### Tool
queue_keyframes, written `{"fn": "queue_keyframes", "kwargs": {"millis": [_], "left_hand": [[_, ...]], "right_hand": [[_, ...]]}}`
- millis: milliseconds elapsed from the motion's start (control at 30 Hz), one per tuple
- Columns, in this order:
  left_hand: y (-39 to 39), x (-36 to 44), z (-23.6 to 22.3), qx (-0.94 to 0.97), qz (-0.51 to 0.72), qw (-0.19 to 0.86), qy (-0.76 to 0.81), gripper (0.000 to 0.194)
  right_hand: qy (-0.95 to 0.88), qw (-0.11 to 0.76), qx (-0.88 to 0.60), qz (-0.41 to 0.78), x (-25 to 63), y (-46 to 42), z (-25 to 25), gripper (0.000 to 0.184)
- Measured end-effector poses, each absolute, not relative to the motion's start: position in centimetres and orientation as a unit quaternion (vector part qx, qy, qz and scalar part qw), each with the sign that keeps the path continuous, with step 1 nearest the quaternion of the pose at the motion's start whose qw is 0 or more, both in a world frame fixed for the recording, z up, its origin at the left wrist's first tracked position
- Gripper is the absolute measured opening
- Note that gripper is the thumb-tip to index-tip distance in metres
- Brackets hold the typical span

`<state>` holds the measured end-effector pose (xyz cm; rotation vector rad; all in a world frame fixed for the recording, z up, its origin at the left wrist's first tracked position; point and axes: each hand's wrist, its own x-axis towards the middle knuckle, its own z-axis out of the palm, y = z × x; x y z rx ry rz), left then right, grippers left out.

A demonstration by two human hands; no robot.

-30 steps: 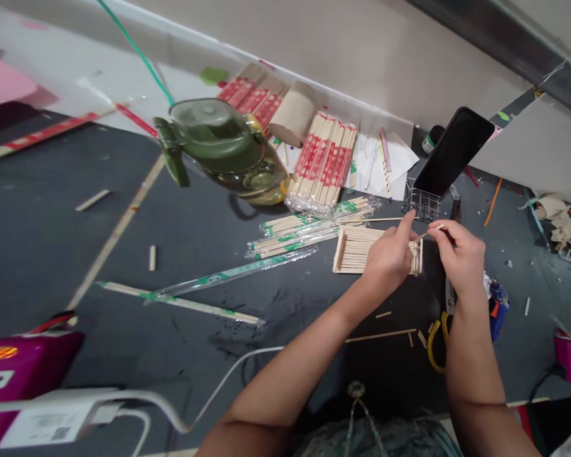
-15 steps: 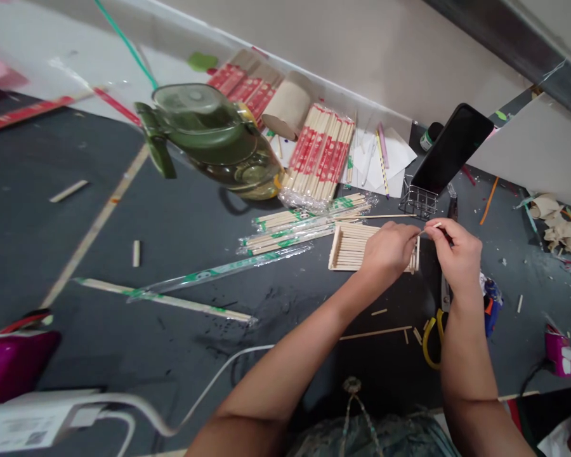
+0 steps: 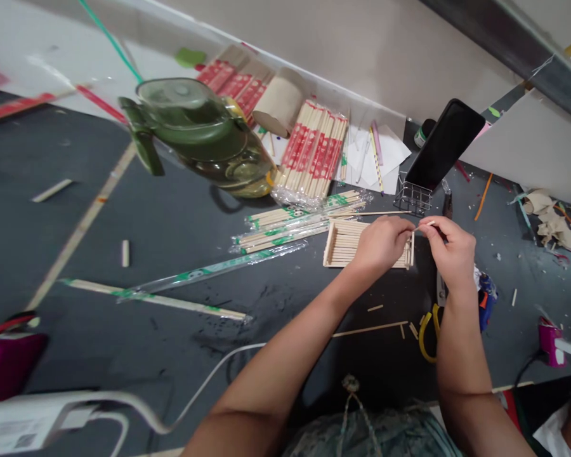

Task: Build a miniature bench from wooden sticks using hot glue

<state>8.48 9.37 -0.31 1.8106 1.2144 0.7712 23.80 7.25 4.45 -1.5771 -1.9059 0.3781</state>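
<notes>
My left hand (image 3: 381, 242) is closed, its fingertips pinching one end of a short, thin wooden stick (image 3: 424, 226). The other end is pinched between the thumb and finger of my right hand (image 3: 450, 251). Directly under my left hand lies a small tray-like frame of wooden sticks (image 3: 345, 244) with raised end pieces, partly hidden by the hand. Scissors with yellow handles (image 3: 424, 339) lie beneath my right forearm, which covers part of them. Thin stick offcuts (image 3: 371, 330) are scattered on the dark table in front of me.
Green-wrapped chopsticks (image 3: 285, 231) lie left of the frame. Behind them are a bundle of red-banded chopsticks (image 3: 313, 149), a green lidded jug (image 3: 200, 139) and a cardboard roll (image 3: 280, 101). A phone (image 3: 445, 146) leans in a wire stand (image 3: 413, 195). A white cable (image 3: 209, 374) crosses the near left.
The whole view has shifted slightly, with things appearing a little further left. Both hands keep their pinch on the stick, with hardly any movement relative to the frame.
</notes>
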Motion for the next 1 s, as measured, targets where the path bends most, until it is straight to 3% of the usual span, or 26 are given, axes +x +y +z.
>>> {"fn": "queue_keyframes", "kwargs": {"millis": [1000], "left_hand": [[11.0,8.9,-1.5,0.619,0.4,0.539,0.407,0.021]], "right_hand": [[-0.721,0.303,-0.607,0.14,24.2,7.6,3.8,0.021]]}}
